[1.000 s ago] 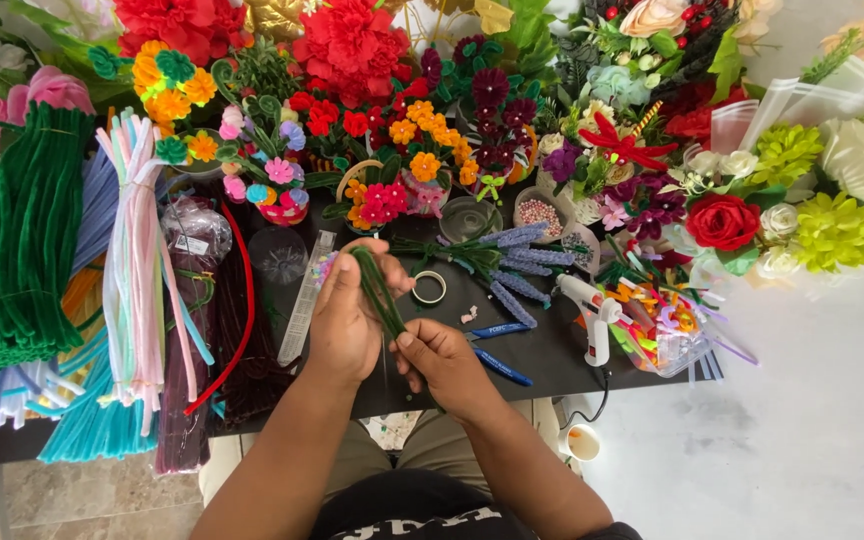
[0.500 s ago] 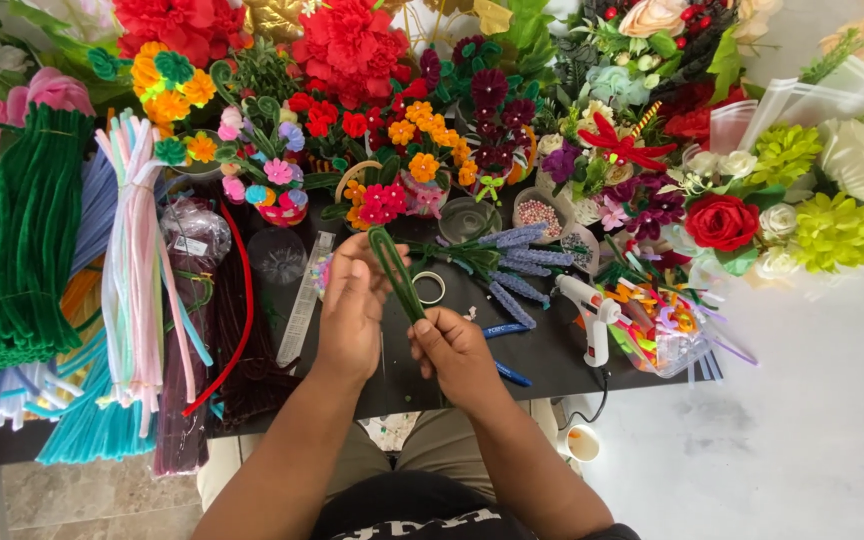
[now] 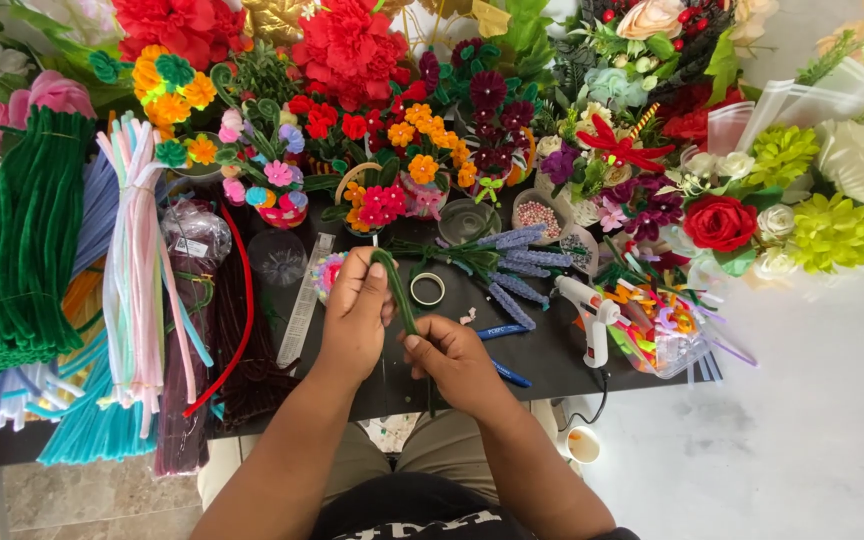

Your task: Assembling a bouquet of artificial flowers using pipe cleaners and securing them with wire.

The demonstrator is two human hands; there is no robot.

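While my left hand (image 3: pixel 355 300) closes around the upper end of a green pipe-cleaner stem (image 3: pixel 398 292), my right hand (image 3: pixel 449 352) pinches its lower part between thumb and fingertips, so the stem runs slanted between the two, held just above the dark worktop (image 3: pixel 542 362) in front of me. As far as I can judge, the stem is only a bare green length so far: I see no bloom or leaf fixed to it, so the twisting looks early on, with the head of the flower left to make. Plenty of finished pieces stand at the back of the worktop, among them little pots of orange and red flowers (image 3: pixel 404 150) and a red rose (image 3: pixel 719 222) off to the right. Several purple lavender sprigs (image 3: pixel 517 268) lie just beyond my hands, done by the look of them. A white glue gun (image 3: pixel 590 310) rests to the right, untouched, and a small roll of tape (image 3: pixel 427 289) sits just past the stem's tip. To my left lie the raw stock: a thick green bundle of pipe cleaners (image 3: pixel 22 240) and a pale pink and white bundle (image 3: pixel 137 270), both unopened into shapes.
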